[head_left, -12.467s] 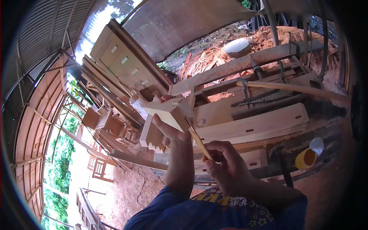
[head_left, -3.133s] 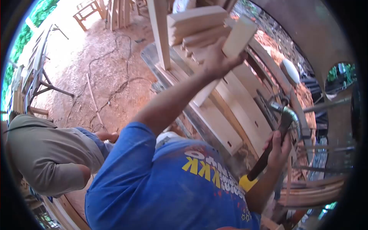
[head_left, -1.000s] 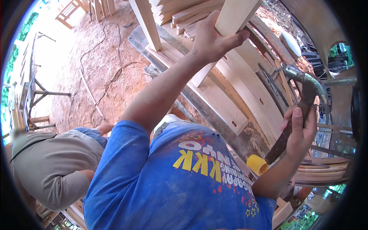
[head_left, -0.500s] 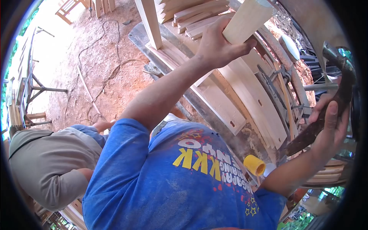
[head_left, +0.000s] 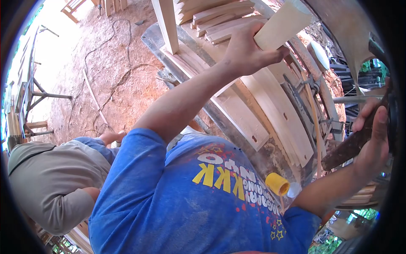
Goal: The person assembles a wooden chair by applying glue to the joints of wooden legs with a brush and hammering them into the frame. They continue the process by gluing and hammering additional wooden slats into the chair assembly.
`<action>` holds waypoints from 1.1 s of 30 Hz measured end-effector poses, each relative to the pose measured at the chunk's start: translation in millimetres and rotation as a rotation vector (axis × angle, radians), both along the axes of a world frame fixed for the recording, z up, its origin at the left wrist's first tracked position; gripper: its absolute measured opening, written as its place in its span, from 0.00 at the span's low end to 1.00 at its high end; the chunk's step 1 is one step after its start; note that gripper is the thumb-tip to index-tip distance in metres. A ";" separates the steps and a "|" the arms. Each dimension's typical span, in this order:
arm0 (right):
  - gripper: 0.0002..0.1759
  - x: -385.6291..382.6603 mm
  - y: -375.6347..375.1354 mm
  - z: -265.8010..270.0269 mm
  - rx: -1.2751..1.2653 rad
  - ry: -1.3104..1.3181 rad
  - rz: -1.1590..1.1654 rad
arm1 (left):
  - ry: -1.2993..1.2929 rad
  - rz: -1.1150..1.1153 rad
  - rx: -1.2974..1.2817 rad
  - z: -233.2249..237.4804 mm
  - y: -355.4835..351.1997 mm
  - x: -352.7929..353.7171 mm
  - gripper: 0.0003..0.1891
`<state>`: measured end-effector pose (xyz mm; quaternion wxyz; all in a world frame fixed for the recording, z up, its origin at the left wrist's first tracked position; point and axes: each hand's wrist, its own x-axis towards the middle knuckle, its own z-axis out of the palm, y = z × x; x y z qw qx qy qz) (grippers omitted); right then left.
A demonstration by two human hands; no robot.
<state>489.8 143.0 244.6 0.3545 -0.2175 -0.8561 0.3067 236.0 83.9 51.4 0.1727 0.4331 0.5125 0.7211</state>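
Outward toward 3 o'clock, the right hand [head_left: 374, 137] and its hammer [head_left: 350, 150] have swung farther than half a second ago, reaching the dark rim of the round view. That hand is closed around the dark handle, which slants from its lower end near 4 o'clock up to the metal head, partly lost in the rim's shadow. The left hand [head_left: 253, 51], at 1 o'clock, grips a pale piece of wood [head_left: 284, 24], thumb and fingers on opposite sides; the wood's far end tilts up and to the right.

Between the arms, long pale boards [head_left: 277, 112] with small slots near their ends lie side by side, toward 3 o'clock. Shorter cut pieces [head_left: 226, 19] are stacked at 12 o'clock, beside an upright post [head_left: 166, 27]. A yellow cup [head_left: 275, 183] lies tipped at 4 o'clock, a whitish round object [head_left: 294, 189] just beside it.

A blue printed shirt [head_left: 190, 199] fills 6 o'clock. Near 8 o'clock, a person in a grey-brown shirt [head_left: 55, 182] bends over. A cord [head_left: 128, 55] snakes across reddish ground [head_left: 139, 95] at 10 o'clock.
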 end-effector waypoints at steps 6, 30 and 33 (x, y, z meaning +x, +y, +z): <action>0.28 -25.7 10.1 29.3 0.240 -0.037 0.102 | 0.109 0.101 0.037 -4.9 6.2 -2.6 0.28; 0.27 -77.0 27.5 107.4 0.502 -0.078 0.115 | 0.206 0.097 0.141 -12.3 -10.2 -8.5 0.26; 0.24 -87.9 15.6 85.7 0.444 -0.262 0.303 | 0.092 0.068 0.064 -18.8 -11.9 -2.3 0.27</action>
